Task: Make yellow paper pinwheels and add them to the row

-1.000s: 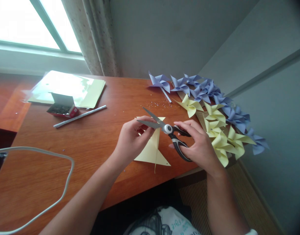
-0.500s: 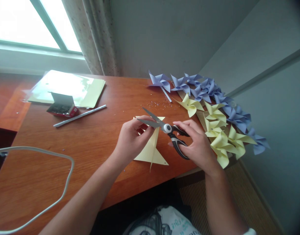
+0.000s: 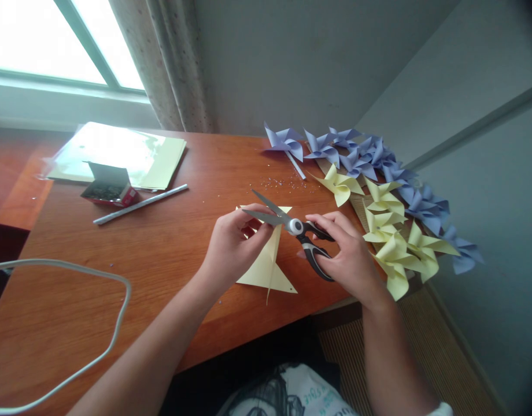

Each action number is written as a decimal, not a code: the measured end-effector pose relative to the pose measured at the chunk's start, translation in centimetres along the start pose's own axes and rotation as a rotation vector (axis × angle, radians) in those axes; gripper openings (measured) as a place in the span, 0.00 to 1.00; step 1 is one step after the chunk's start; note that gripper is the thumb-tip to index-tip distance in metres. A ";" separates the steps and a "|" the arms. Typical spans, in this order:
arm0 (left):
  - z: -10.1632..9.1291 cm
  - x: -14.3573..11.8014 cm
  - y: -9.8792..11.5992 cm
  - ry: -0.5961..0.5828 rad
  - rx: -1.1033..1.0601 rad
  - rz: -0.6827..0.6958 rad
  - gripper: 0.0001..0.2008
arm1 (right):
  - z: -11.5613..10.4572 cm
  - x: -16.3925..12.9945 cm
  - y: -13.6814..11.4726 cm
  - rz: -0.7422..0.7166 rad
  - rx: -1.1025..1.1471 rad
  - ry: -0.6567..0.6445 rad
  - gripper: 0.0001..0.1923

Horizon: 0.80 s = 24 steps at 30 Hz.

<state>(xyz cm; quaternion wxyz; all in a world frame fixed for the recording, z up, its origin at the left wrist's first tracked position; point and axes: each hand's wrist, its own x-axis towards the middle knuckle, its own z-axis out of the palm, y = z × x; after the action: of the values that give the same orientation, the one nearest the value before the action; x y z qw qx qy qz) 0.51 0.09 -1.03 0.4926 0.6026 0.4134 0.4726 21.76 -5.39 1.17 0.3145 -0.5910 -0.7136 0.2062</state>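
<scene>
Wooden desk point(image 3: 162, 254) under a window, curtain at the back corner, grey wall to the right.

Paper point(image 3: 266, 263): pale yellow sheet, folded into a triangle with a sharp crease running down its middle. It sits near the front edge of the desk, centre of view, partly lifted; its lower point overhangs toward the edge. The upper part is hidden behind the left hand and the blades.

Left hand point(image 3: 233, 245): fingers curled closed, pinching the upper part of the paper between thumb and fingertips.

Right hand point(image 3: 348, 257): fingers closed through the black-and-grey handles of the scissors point(image 3: 296, 228). Blades are partly open, pointing left and away, the tips above the left hand's fingers. The blades straddle the top of the paper; whether metal touches the sheet cannot be told.

Around the work:
- Yellow pinwheels point(image 3: 391, 237) in a cluster just right of the right hand.
- Blue pinwheels point(image 3: 357, 159) in a curved row behind them, along the wall.
- Small shiny specks point(image 3: 279, 184) scattered on the desk beyond the scissors.
- Open small box point(image 3: 107, 188) at left, a white rod point(image 3: 140, 204) beside it.
- Stack of yellow sheets point(image 3: 118, 156) in clear wrap behind the box.
- White cable point(image 3: 96, 346) looping over the near left of the desk.
</scene>
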 end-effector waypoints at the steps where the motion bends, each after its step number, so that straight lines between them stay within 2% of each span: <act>1: 0.0 0.0 0.0 0.002 0.003 -0.001 0.05 | 0.1 0.0 0.0 0.002 0.000 0.002 0.27; 14: 0.0 0.1 -0.3 -0.009 0.035 -0.020 0.07 | 0.7 0.3 0.5 0.041 0.058 0.013 0.24; 19: -0.2 0.1 0.1 0.000 0.055 -0.043 0.07 | 1.6 2.4 2.2 0.191 0.264 0.064 0.26; 22: -0.3 0.2 0.0 -0.001 0.048 -0.043 0.07 | 1.9 4.4 3.1 0.372 0.523 -0.018 0.27; 24: -0.4 0.2 -0.2 0.004 0.045 -0.047 0.07 | 1.9 5.4 3.4 0.412 0.654 -0.077 0.24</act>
<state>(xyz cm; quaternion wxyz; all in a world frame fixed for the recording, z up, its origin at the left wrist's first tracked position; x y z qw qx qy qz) 0.13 0.38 -1.14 0.4892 0.6027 0.4387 0.4527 22.28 0.73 -1.37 0.4114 -0.5820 -0.4879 0.5039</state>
